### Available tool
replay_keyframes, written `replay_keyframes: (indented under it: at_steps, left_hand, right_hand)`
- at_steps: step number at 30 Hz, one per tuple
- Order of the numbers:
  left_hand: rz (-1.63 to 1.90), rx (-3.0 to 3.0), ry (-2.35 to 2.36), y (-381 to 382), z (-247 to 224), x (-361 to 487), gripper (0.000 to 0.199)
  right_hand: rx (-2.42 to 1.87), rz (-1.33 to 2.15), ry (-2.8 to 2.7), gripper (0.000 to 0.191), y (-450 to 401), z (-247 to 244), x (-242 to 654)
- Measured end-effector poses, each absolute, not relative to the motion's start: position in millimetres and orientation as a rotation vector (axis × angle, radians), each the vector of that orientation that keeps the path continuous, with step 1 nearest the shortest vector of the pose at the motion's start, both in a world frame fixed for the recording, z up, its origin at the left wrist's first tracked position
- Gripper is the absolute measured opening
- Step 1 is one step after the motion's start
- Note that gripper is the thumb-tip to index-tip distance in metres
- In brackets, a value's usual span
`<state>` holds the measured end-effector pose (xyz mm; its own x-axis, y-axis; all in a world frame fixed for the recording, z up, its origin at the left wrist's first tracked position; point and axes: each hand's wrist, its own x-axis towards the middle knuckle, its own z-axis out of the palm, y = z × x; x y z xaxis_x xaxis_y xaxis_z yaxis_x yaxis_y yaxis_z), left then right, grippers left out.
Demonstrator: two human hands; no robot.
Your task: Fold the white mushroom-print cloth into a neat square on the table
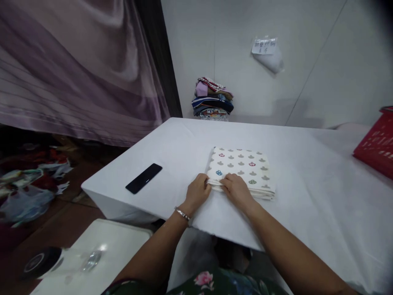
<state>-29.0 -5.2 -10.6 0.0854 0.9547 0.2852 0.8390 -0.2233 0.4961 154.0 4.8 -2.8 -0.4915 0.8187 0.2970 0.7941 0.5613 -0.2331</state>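
Note:
A folded cream cloth [242, 166] with grey, red, blue and green motifs lies flat on the white-covered table [184, 141], its layers showing along the near edge. My left hand [197, 190], with a silver bracelet at the wrist, is closed on the cloth's near left corner, thumb and fingers pinching the layers. My right hand [237, 189] grips the near edge a little further right, its fingers curled over the top. The far side of the cloth is uncovered and fully visible.
A black phone [143, 178] lies on the left of the table. Folded clothes [213, 100] are stacked beyond the far edge. A red basket [376, 141] stands at the right. Below left, a white surface [101, 246] holds a clear bottle [66, 261]. A curtain [82, 69] hangs behind.

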Motion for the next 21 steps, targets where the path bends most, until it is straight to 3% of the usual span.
replay_keyframes:
  at_steps: [6, 12, 16, 21]
  left_hand:
    - [0.915, 2.196, 1.755, -5.9, -9.9, -31.7, 0.015]
    - [1.051, 2.43, 1.58, -3.6, -13.0, -39.2, 0.032]
    - [1.013, 2.533, 1.479, 0.3, -13.6, -40.4, 0.021]
    - [0.988, 2.549, 1.471, 3.2, -13.6, -40.0, 0.018]
  right_hand:
    - [-1.309, 0.092, -2.374, 0.013, 5.1, -6.0, 153.6]
    - [-1.275, 0.102, -2.285, 0.012, 3.2, -5.5, 151.6]
    - [-1.281, 0.102, -2.275, 0.021, 2.7, -1.6, 151.7]
    - [-1.292, 0.06, -2.327, 0.018, 4.4, -1.9, 153.5]
